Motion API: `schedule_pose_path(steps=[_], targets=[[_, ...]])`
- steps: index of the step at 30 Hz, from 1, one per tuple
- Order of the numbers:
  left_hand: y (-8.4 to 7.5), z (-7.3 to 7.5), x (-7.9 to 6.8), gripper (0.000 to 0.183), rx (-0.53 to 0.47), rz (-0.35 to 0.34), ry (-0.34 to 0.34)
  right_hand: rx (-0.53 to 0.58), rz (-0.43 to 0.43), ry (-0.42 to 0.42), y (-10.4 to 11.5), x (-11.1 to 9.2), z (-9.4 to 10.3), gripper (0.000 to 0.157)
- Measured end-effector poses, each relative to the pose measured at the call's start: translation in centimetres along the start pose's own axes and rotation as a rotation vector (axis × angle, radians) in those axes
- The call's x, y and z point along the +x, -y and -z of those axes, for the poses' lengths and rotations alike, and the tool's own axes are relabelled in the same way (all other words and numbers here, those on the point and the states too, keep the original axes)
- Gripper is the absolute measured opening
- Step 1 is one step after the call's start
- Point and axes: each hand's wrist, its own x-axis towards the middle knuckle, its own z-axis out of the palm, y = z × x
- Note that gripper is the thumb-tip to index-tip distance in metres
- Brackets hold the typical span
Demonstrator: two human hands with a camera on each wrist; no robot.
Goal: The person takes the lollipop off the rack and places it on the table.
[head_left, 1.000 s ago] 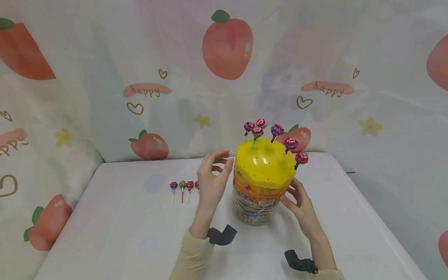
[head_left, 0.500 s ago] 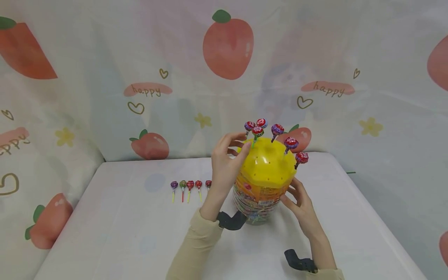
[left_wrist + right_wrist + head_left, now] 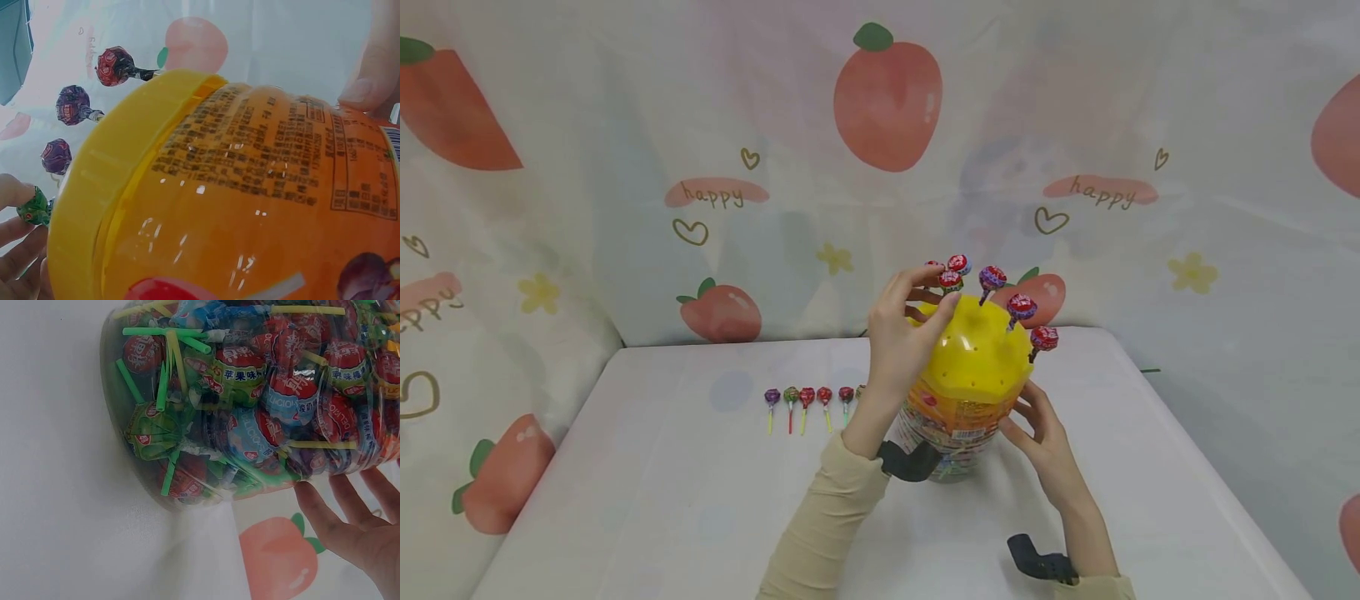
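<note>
A clear candy jar (image 3: 967,412) packed with lollipops stands on the table, an orange label round its upper part. Its yellow lid (image 3: 981,358) has small holes, and several lollipops (image 3: 1021,308) stick up from the back and right of it. My left hand (image 3: 904,337) is over the lid's left side, pinching a green-wrapped lollipop (image 3: 34,208) between thumb and fingers. That lollipop's stick is hidden behind the lid's edge in the left wrist view. My right hand (image 3: 1047,446) steadies the jar's right side, with fingertips (image 3: 306,490) against the plastic and the thumb (image 3: 357,90) on the label.
Left of the jar, a row of lollipops (image 3: 807,397) lies on the white table (image 3: 685,500), partly hidden by the left forearm. A printed cloth backdrop (image 3: 790,108) hangs close behind the table's far edge.
My left hand has moved right from beside the jar to the lollipops over the lid, and has taken hold of the green one. The right hand stays on the jar.
</note>
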Motion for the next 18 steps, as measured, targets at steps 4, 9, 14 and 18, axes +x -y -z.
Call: schedule_pose_path(steps=[4, 9, 14, 18], targets=[[-0.02, -0.05, 0.05, 0.030, -0.003, -0.002, -0.003, -0.002, 0.015, 0.000, -0.01, 0.00, -0.02, 0.066], [-0.18, 0.02, 0.17, 0.030, -0.027, -0.003, -0.021, 0.001, 0.008, 0.001, 0.09, 0.04, -0.07, 0.065], [-0.65, 0.23, 0.27, 0.031, -0.055, -0.021, -0.049, 0.004, -0.001, 0.001, 0.16, 0.03, -0.08, 0.065], [-0.95, 0.53, 0.08, 0.031, -0.077, -0.027, -0.064, 0.001, 0.000, 0.002, 0.20, -0.02, -0.10, 0.065]])
